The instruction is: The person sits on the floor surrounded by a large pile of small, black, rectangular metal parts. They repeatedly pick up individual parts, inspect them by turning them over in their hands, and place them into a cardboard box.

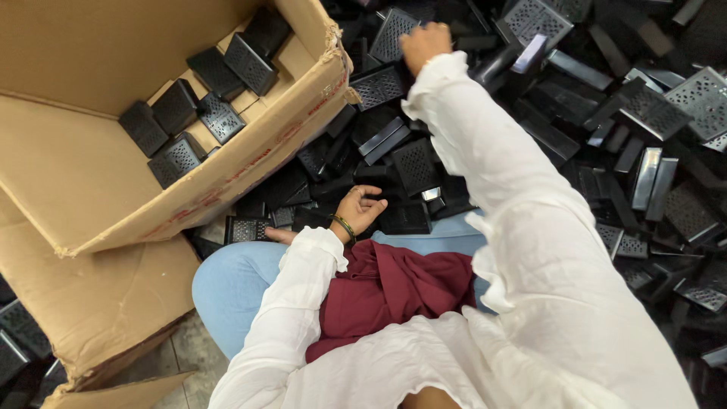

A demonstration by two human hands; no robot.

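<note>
A big heap of black perforated plastic pieces (606,136) covers the floor ahead and to the right. My right hand (424,42), at the end of a white sleeve, reaches far forward into the heap, fingers curled down onto a perforated piece (394,34); the grip itself is hidden. My left hand (360,208) rests palm-up near my knee at the heap's near edge, fingers loosely apart, holding nothing, with a bangle on the wrist. A black perforated piece (246,229) lies just left of it.
A large open cardboard box (250,163) stands at the left with several black pieces (204,106) inside. Another cardboard flap (98,295) lies below it. My legs in light blue trousers (235,284) and a maroon cloth (386,291) fill the near middle.
</note>
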